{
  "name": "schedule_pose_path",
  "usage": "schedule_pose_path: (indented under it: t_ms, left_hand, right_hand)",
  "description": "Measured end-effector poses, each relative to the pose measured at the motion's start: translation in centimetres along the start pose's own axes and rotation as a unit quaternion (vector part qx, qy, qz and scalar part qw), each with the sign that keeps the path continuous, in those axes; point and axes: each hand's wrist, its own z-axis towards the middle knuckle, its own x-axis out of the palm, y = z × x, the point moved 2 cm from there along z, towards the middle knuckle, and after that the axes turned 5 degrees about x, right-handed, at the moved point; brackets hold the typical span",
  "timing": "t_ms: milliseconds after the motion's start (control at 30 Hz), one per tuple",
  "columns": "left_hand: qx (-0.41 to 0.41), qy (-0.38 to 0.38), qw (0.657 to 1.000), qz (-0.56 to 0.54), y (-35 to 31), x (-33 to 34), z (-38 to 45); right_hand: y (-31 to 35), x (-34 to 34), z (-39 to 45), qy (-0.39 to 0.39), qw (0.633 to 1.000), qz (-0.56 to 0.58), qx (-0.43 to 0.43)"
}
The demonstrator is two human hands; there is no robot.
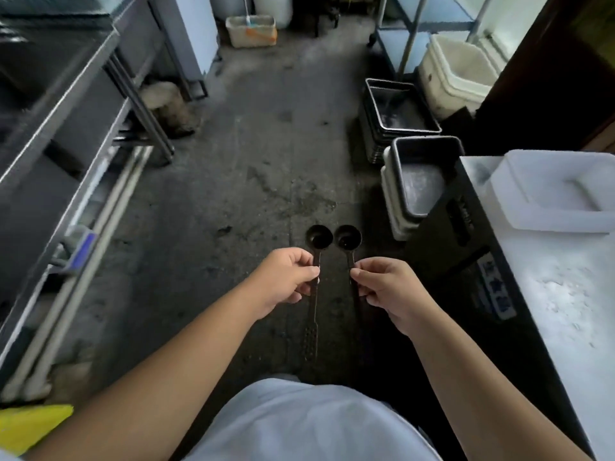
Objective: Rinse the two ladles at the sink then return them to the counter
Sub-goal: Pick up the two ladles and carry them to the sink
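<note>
I hold two small dark ladles side by side over the wet floor, bowls pointing away from me. My left hand [286,277] grips the handle of the left ladle [318,238], whose perforated handle end hangs below my fist. My right hand [382,287] pinches the handle of the right ladle [347,237]. Both bowls face up and sit nearly touching. No sink is in view.
A steel counter [66,104] with a lower shelf runs along the left. On the right stand stacked metal trays [399,111], a stack of tubs [416,184], a white bin [456,68], and a white-topped unit [565,294] bearing a plastic container [559,194]. A basket [251,30] sits far ahead.
</note>
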Motion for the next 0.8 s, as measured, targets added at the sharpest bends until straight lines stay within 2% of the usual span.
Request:
schedule_pose_path:
  t_ms: [233,433,567,800]
  left_hand:
    - [-0.018,-0.125,0.989,-0.08,3.1,-11.1,-1.9]
    - [-0.043,-0.232,0.963,-0.134,5.1,-17.8,-1.7]
    - [-0.055,-0.306,0.934,-0.174,5.0,-22.3,-0.3]
    - [-0.054,-0.43,0.864,-0.255,3.1,-28.9,2.5]
  right_hand:
    - [3.5,12.1,5.9,0.107,0.991,-0.077,0.004]
    - [7.0,20.1,12.0,0.209,0.966,-0.153,0.012]
    - [10.5,25.9,17.2,0.273,0.942,-0.194,0.003]
    - [17.0,35.1,24.3,0.39,0.877,-0.28,-0.028]
